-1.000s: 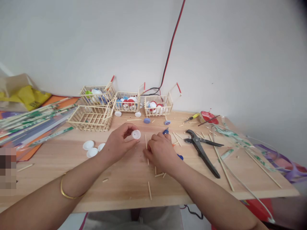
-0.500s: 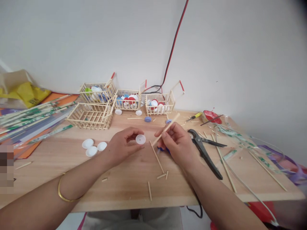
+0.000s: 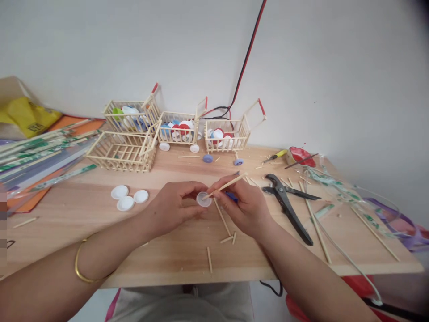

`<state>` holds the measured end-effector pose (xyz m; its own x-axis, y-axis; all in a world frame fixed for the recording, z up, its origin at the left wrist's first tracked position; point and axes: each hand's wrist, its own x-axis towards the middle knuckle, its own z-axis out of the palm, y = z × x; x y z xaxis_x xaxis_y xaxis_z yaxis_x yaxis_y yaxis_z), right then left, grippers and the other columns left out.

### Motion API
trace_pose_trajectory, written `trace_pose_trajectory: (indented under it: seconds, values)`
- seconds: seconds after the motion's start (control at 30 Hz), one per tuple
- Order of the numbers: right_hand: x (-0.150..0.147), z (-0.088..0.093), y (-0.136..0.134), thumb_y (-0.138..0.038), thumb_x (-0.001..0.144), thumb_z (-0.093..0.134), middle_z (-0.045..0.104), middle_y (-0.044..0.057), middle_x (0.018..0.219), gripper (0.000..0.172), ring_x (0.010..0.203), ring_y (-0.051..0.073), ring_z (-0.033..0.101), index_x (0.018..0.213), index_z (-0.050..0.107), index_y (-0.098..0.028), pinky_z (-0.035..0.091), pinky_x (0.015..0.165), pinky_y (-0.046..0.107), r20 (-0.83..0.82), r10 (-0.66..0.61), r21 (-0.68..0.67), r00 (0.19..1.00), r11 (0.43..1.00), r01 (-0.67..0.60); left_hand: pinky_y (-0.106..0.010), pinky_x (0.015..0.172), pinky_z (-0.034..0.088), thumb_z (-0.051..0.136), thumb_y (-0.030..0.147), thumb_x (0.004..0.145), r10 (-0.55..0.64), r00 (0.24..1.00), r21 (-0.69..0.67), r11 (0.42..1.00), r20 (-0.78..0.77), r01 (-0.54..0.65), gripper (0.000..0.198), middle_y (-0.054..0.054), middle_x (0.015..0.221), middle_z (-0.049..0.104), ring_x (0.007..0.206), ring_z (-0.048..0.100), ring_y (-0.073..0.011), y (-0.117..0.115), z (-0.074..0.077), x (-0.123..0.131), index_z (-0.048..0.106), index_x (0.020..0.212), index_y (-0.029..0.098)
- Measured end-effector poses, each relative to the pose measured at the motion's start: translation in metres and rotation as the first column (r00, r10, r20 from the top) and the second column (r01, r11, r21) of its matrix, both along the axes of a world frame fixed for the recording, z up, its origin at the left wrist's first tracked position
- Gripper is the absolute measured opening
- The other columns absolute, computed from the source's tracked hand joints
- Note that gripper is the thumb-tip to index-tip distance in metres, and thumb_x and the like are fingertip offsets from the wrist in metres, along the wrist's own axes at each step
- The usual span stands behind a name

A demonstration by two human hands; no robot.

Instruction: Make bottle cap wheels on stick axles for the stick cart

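My left hand pinches a white bottle cap by its rim, hollow side facing me. A thin wooden stick is held between the thumb and fingers of my right hand, and its lower end reaches the middle of the cap. Whether the tip has entered a hole cannot be made out. Behind my right fingers a blue object is mostly hidden. Three more white caps lie on the table left of my left hand. Short stick pieces are scattered below my hands.
Several small stick-built carts stand along the wall, some holding coloured caps. Black pliers, a yellow-handled cutter and a red dish are at right. Packaged sticks lie at left. A white cord crosses the right edge.
My hands have come together. The stick in my right hand has moved left and its lower end now meets the cap. The camera view has shifted slightly.
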<state>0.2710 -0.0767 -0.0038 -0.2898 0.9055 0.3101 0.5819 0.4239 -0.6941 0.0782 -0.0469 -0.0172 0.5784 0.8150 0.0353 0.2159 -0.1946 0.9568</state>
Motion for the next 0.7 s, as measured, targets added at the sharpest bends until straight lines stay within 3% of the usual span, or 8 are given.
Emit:
trace_pose_trajectory:
  seconds: [0.27,0.5,0.7]
  values:
    - [0.0,-0.002,0.0,-0.022,0.089,0.052,0.071,0.001,0.087,0.008,0.077,0.012,0.066,0.094,0.058,-0.021,0.046,0.068,0.021,0.08,0.032,0.047,0.996,0.998,-0.036,-0.032,0.085,0.049,0.067,0.023,0.071,0.009,0.998,0.088,0.996,-0.07,-0.003,0.032,0.001,0.097,0.072,0.091,0.065,-0.0219,0.002,-0.003,-0.001,0.069,0.102,0.024]
    - [0.0,-0.001,0.002,-0.026,0.091,0.051,0.071,0.001,0.087,0.01,0.077,0.013,0.066,0.092,0.06,-0.022,0.046,0.068,0.022,0.127,0.047,0.039,0.991,0.998,-0.053,-0.029,0.085,0.049,0.067,0.02,0.071,0.022,0.998,0.015,1.0,-0.055,-0.021,0.027,0.002,0.097,0.072,0.093,0.065,-0.0207,0.0,-0.007,0.001,0.069,0.098,0.023]
    - [-0.001,-0.002,0.003,-0.023,0.09,0.051,0.071,0.0,0.086,0.007,0.075,0.012,0.066,0.093,0.058,-0.021,0.045,0.068,0.02,0.153,0.053,0.067,0.987,0.996,-0.064,-0.028,0.085,0.048,0.066,0.023,0.074,0.007,0.998,0.086,0.996,-0.059,-0.002,0.027,0.003,0.098,0.071,0.092,0.065,-0.0201,0.001,-0.012,0.002,0.068,0.101,0.024]
